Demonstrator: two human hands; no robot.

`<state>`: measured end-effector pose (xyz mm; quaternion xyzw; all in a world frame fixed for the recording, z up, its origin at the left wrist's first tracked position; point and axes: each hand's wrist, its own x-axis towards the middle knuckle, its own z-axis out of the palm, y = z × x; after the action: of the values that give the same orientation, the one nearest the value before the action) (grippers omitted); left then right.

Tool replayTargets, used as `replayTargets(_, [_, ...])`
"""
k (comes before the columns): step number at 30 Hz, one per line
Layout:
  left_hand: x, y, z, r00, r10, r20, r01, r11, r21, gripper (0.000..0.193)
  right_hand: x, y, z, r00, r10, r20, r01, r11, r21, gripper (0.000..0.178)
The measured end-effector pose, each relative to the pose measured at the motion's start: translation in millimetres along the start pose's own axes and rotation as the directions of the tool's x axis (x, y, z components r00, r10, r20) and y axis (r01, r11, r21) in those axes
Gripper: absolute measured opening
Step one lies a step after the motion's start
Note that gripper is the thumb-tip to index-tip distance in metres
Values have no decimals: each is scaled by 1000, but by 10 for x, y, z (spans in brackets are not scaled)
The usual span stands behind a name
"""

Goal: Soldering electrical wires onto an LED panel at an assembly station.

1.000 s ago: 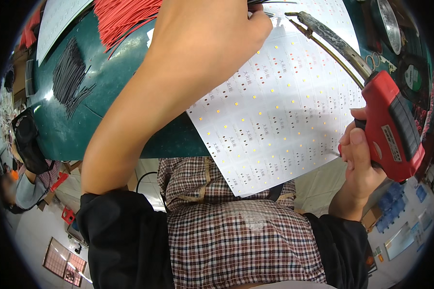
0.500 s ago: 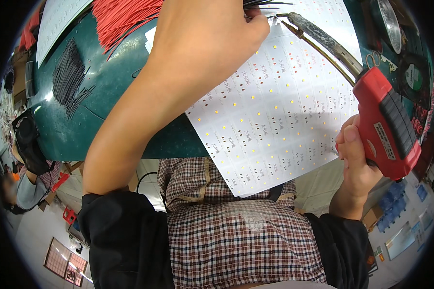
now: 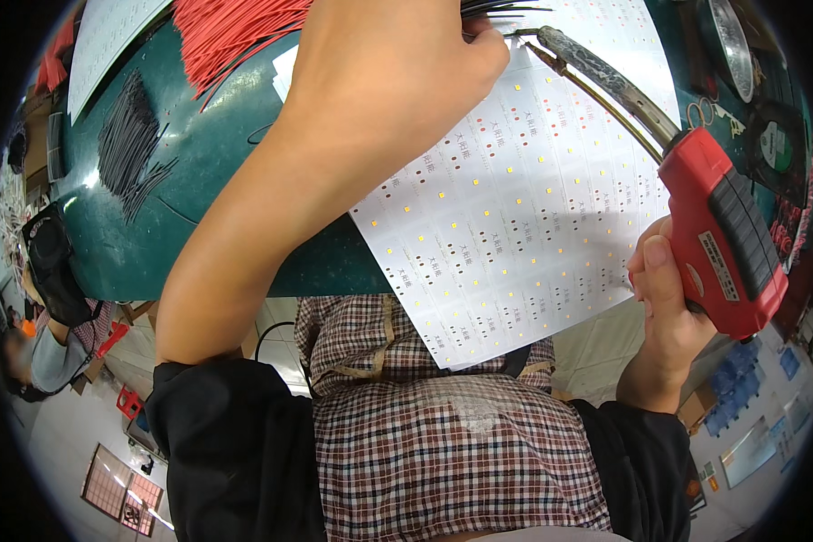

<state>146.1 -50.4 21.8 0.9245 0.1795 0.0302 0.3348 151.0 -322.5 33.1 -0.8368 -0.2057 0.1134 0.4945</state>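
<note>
My right hand [image 3: 667, 294] grips a red soldering gun [image 3: 721, 226] with a black ribbed side. Its long metal barrel and a thin tube slant up and left across a white sheet of small LED boards [image 3: 515, 235]. The tip lies close to a black wire at my left thumb; whether it touches, I cannot tell. My left hand [image 3: 397, 68] is closed over the sheet's far part, pinching the black wire, with several black wires [image 3: 510, 11] sticking out beyond its fingers. The left fingertips are mostly hidden behind the hand.
On the green table [image 3: 217, 163] lie a pile of red wires [image 3: 235, 36] and a bundle of black wires [image 3: 131, 140]. Another white sheet [image 3: 108, 50] is at the far left. A metal bowl [image 3: 730, 50] and a black reel [image 3: 775, 144] stand right. Another person [image 3: 54, 348] sits at left.
My left hand has shifted slightly right and nearer. The soldering gun's tip has moved a little to the right, and the sheet has barely shifted. Both grips stay the same.
</note>
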Motion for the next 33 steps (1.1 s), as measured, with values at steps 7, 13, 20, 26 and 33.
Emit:
replayTargets(7, [5, 10, -12, 1000, -15, 14, 15, 1000, 4, 26, -22, -7, -55, 995, 44, -91, -38, 997, 67, 29])
replayTargets(13, [6, 17, -29, 997, -41, 60, 41, 999, 6, 25, 1, -57, -31, 976, 53, -211, -52, 999, 10, 33])
replayTargets(20, [10, 138, -365, 975, -182, 126, 203, 963, -178, 20, 38, -26, -126, 960, 57, -275, -46, 998, 49, 33])
replayTargets(26, [-82, 228, -287, 988, -118, 97, 153, 750, -643, 15, 81, 6, -218, 976, 73, -206, -52, 993, 102, 30])
replayTargets(33, [176, 38, -137, 989, 76, 124, 24, 755, -655, 22, 115, 9, -163, 982, 35, -188, -23, 998, 62, 25])
